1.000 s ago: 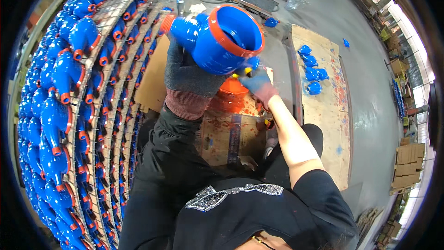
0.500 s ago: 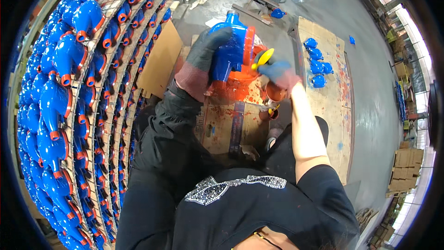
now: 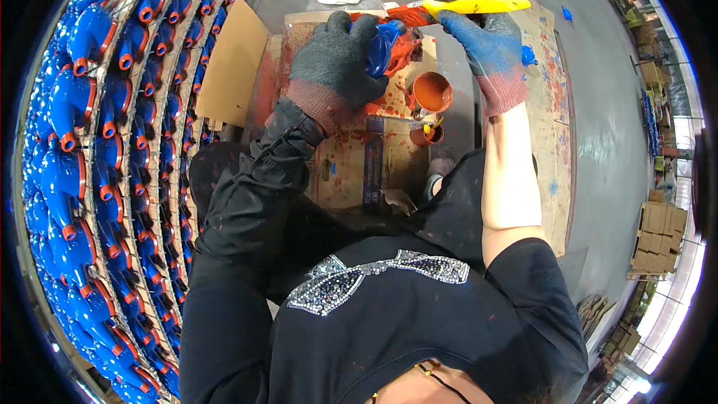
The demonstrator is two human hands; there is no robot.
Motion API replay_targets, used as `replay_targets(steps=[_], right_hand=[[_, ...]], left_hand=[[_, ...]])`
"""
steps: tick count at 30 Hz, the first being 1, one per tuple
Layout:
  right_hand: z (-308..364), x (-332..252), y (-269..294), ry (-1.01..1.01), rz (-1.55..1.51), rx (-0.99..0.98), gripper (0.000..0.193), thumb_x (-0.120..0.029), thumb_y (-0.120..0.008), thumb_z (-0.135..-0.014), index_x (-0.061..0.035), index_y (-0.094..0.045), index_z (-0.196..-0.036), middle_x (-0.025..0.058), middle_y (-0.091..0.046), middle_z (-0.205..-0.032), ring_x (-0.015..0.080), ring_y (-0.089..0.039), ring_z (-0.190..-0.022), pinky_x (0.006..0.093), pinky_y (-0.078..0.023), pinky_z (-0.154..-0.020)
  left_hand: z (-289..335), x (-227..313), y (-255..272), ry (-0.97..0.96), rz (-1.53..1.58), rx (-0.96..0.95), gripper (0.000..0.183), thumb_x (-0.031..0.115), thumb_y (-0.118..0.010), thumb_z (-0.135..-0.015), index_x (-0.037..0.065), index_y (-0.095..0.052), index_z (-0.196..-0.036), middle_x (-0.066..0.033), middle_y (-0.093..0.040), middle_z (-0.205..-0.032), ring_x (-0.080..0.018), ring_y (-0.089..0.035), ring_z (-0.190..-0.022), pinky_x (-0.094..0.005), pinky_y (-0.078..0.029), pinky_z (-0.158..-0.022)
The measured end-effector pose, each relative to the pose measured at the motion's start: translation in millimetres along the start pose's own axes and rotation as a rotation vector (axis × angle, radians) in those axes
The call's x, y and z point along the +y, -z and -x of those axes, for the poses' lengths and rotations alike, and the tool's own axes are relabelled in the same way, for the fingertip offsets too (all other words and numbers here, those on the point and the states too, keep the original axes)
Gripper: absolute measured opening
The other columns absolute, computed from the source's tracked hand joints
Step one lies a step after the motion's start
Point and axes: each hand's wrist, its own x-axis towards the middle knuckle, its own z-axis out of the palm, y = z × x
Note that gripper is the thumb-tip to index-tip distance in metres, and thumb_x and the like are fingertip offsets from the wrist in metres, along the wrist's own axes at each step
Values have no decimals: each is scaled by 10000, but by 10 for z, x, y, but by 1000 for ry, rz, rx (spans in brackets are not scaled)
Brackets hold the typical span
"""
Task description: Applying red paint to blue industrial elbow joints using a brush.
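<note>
My left hand [image 3: 333, 63], in a dark work glove with a maroon cuff, grips a glossy blue metal casting [image 3: 381, 49], perhaps a pump or valve housing. Red paint coats its right side; the glove hides much of it. In my right hand [image 3: 492, 43], whose glove is stained blue, is a paintbrush [image 3: 482, 5] with a yellow handle. Its red, paint-covered end lies across the far side of the casting; whether they touch is hard to tell. Nearer me stands a cup of red-orange paint [image 3: 432, 93]. Just below it sits a smaller pot [image 3: 428, 135] with another yellow-handled brush.
To the left rises a wire rack [image 3: 161, 105] packed with blue castings with red-painted ends. A cardboard sheet [image 3: 233, 63] leans beside it. Paint-spattered cardboard [image 3: 340, 172] covers the surface before me. Another cardboard-topped board [image 3: 550, 150] lies at right, with a blue piece [image 3: 529, 55].
The blue casting has been tipped over and now sits lower behind my left hand. My right hand has moved up and away, with the brush turned crosswise. The view has shifted slightly.
</note>
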Motion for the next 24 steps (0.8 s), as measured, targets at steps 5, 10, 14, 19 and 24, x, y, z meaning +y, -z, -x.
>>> replay_targets(steps=[5,10,14,19,24], right_hand=[[27,30,27,25,176,-98,284,-95,-713,-805,19,-656,-1059,106,-680,-980,173,-646,-879,269,-514,-795],[59,66,85,25,88,-80,259,-60,-698,-807,18,-656,-1051,96,-674,-986,159,-637,-904,267,-507,-811],[87,60,141,52,-30,-8,256,-107,-719,-793,-13,-672,-1027,83,-689,-897,142,-638,-777,251,-495,-682],[83,130,193,14,-369,109,274,39,-644,-756,24,-618,-1029,116,-655,-982,196,-636,-893,294,-502,-835],[60,277,86,-24,-771,130,296,20,-593,-719,4,-580,-1015,136,-588,-1057,272,-601,-983,377,-498,-895]], left_hand=[[-41,-34,-80,16,-22,-64,676,279,-774,-644,114,-494,-1236,-189,-518,-1137,-365,-585,-1004,-448,-510,-825],[-74,-87,-109,72,50,-20,669,306,-781,-635,92,-513,-1209,-184,-540,-1099,-366,-588,-1004,-443,-510,-836],[-69,-128,-37,115,488,-16,666,296,-787,-666,29,-522,-1216,-158,-576,-1097,-271,-614,-963,-370,-523,-822],[-57,-80,144,277,1114,-135,583,214,-750,-751,-3,-516,-1239,-107,-594,-1103,-170,-607,-964,-324,-523,-837],[4,-19,331,418,1621,-262,552,324,-629,-849,-15,-491,-1261,-136,-615,-1114,-188,-642,-941,-311,-560,-779]])
